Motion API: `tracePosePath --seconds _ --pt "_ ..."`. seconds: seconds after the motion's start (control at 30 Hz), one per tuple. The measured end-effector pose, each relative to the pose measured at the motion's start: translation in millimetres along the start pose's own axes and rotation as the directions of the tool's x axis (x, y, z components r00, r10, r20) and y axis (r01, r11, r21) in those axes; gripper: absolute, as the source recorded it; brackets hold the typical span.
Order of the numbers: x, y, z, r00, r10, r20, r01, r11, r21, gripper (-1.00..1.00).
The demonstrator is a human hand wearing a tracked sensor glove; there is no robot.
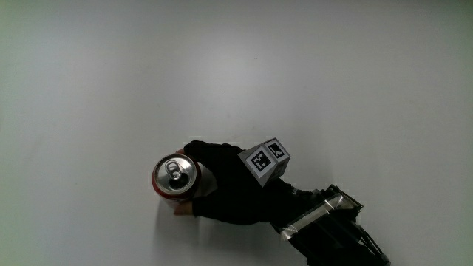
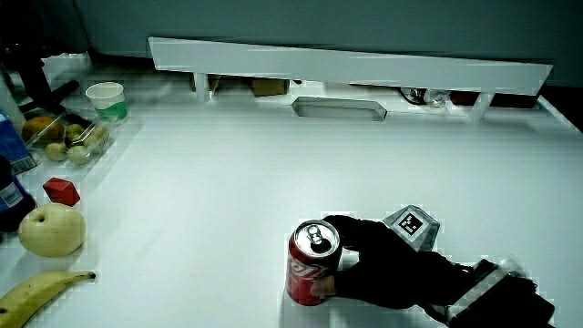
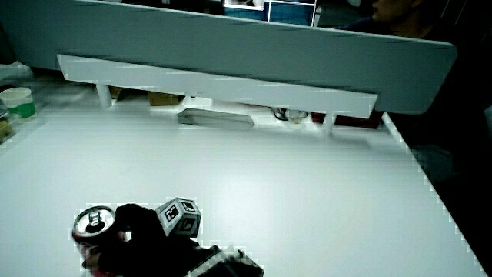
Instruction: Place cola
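A red cola can (image 1: pixel 176 177) with a silver top stands upright on the white table (image 1: pixel 222 66), near the person's edge. The black-gloved hand (image 1: pixel 214 188) is wrapped around the can's side, fingers curled on it, with the patterned cube (image 1: pixel 266 160) on its back. In both side views the can (image 2: pixel 312 266) (image 3: pixel 93 228) rests on the table with the hand (image 2: pixel 383 269) (image 3: pixel 134 238) gripping it from beside. The forearm (image 1: pixel 332 229) leads off toward the person.
In a side view a banana (image 2: pixel 41 293), a pale apple (image 2: pixel 51 230), a small red cube (image 2: pixel 61 190), a tray of fruit (image 2: pixel 68 137) and a white cup (image 2: pixel 107 99) lie along one table edge. A low white partition (image 2: pixel 346 64) closes the table.
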Motion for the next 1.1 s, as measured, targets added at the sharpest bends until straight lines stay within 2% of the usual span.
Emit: tracePosePath --seconds 0.3,0.57,0.73,0.83,1.03,1.1 --pt "1.8 0.5 -1.2 1.0 -0.004 -0.022 0.003 0.9999 -0.011 0.0" --pt "4.0 -1.9 -2.6 0.999 -0.009 -0.036 0.008 0.9996 -0.027 -0.5" --pt "4.2 -10.4 7.2 0.998 -0.015 -0.055 0.012 0.9989 -0.045 -0.81" --pt "6.6 -19.1 14.9 0.999 -0.021 -0.045 0.019 0.9983 -0.056 -1.0" --pt "7.5 -45.9 27.9 0.998 -0.005 0.056 0.009 0.9966 -0.082 -1.0" --pt "6.8 -57.6 34.6 0.995 -0.023 0.094 0.034 0.993 -0.113 -1.0"
